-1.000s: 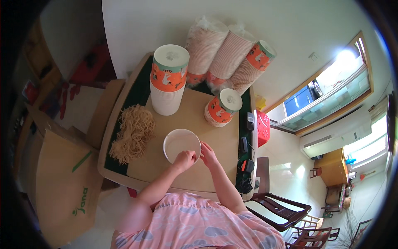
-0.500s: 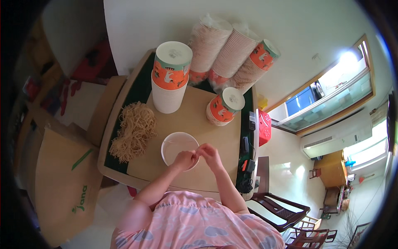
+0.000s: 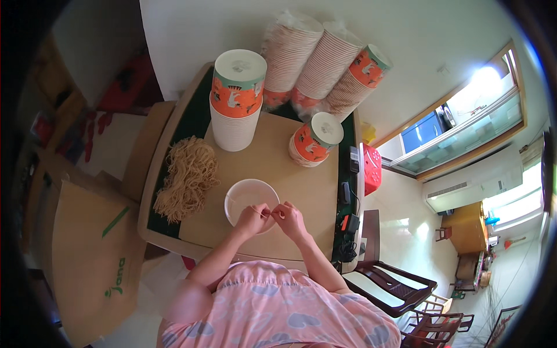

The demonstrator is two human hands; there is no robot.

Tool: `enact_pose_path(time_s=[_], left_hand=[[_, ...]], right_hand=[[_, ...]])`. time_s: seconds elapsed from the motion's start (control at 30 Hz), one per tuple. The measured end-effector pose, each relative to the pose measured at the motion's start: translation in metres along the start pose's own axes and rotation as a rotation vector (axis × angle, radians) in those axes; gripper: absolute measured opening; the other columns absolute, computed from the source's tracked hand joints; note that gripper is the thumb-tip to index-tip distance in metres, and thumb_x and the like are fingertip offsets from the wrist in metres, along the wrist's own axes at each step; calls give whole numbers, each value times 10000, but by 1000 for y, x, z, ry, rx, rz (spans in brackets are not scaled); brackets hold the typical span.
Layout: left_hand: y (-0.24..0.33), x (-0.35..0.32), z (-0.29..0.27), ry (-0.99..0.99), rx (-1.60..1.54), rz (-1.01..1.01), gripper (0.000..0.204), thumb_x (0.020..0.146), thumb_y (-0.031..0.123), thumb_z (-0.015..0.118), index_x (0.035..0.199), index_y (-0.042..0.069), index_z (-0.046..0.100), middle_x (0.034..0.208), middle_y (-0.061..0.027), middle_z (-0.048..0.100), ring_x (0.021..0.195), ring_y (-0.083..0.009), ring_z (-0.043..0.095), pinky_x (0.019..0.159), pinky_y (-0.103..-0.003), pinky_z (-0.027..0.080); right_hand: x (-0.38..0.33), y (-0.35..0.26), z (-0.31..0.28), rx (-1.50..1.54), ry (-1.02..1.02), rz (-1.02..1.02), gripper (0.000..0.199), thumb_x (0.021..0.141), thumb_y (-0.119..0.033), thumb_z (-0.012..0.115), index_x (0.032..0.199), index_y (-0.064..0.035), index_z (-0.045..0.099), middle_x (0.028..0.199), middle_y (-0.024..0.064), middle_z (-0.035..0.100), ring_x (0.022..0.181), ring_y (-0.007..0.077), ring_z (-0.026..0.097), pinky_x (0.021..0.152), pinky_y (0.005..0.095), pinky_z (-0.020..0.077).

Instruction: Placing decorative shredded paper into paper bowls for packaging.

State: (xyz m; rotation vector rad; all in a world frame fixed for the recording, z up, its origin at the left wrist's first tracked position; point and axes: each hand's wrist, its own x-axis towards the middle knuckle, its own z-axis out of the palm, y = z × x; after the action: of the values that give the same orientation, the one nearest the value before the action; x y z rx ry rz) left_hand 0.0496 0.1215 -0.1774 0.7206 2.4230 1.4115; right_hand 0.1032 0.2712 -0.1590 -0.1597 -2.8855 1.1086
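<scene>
A round white paper bucket [image 3: 251,191] stands upright on the table in front of me, its mouth facing up. My left hand [image 3: 254,219] is over its near rim, with its fingers closed in a pinch. Close beside it on the right, my right hand [image 3: 288,218] is pinched too, fingertips nearly meeting the left ones. Between them is a thin string, faint and mostly hidden by the fingers. To the left lies a tangled heap of beige strings [image 3: 187,180].
Behind the bucket rises a tall stack of upturned paper buckets [image 3: 235,124], with a shorter orange stack [image 3: 311,145] to its right. Plastic-wrapped stacks [image 3: 290,55] lean on the wall. Chargers and cables [image 3: 348,223] line the right edge. A cardboard box [image 3: 96,249] stands left.
My right hand has come down and in toward the left, its fingers now more curled. Both hands remain by the bucket's near rim. The view has shifted slightly.
</scene>
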Motion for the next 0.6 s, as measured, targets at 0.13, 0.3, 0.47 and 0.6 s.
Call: enact_pose_path(time_s=[0.13,0.3,0.47,0.6], left_hand=[[-4,-2,-3,7,-65,-13,63,748,88,613,769,36,583,693,-142,619,642,-289,619,558,-352,478],[0,0,-3,11,-10,-4,65,746,71,614,788,34,582,699,-139,622,652,-280,627,568,-348,483],[4,-7,-12,125,-104,-8,107,766,95,607,852,61,553,700,-116,615,657,-271,618,578,-354,484],[-7,-26,-39,151,-128,-53,110,766,90,614,850,59,551,693,-97,623,640,-234,625,561,-337,483]], right_hand=[[-1,-15,-5,22,2,-24,97,729,-127,655,810,-74,649,730,92,545,673,233,566,622,333,467],[-1,-14,-2,48,35,-59,100,702,-107,657,798,-82,655,735,103,570,681,270,583,619,358,477],[1,-9,2,-9,67,-51,88,707,-83,644,794,-71,642,732,102,574,673,260,591,615,352,481],[2,-11,2,134,108,-9,57,725,-73,630,778,-55,623,740,96,583,666,236,599,602,329,482]])
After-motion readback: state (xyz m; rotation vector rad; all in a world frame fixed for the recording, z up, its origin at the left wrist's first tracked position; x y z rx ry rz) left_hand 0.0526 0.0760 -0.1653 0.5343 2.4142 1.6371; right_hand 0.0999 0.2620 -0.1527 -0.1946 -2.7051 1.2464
